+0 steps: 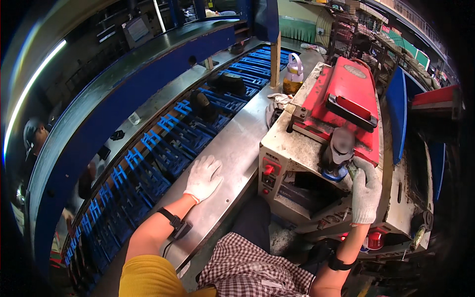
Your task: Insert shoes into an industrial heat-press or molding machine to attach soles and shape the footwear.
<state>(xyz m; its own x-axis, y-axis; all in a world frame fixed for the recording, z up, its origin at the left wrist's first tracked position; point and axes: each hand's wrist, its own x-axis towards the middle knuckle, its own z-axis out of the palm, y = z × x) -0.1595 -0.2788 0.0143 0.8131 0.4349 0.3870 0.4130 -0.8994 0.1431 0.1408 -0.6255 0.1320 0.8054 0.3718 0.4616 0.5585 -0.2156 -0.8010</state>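
My left hand, in a white knit glove, lies flat on the bare metal ledge with its fingers spread and nothing in them. On the right, my right hand, also gloved, is curled in at the front of a red-topped machine. Its fingertips meet a grey and black shoe that sits over a blue base at the machine's mouth. A small greenish bit shows between thumb and fingers; what they grip is mostly hidden.
A conveyor of blue slatted racks runs left of the ledge, with dark shoes on it. A blue-sided overhead beam arches above. A lidded drink jug stands behind the ledge. A person is at the far left.
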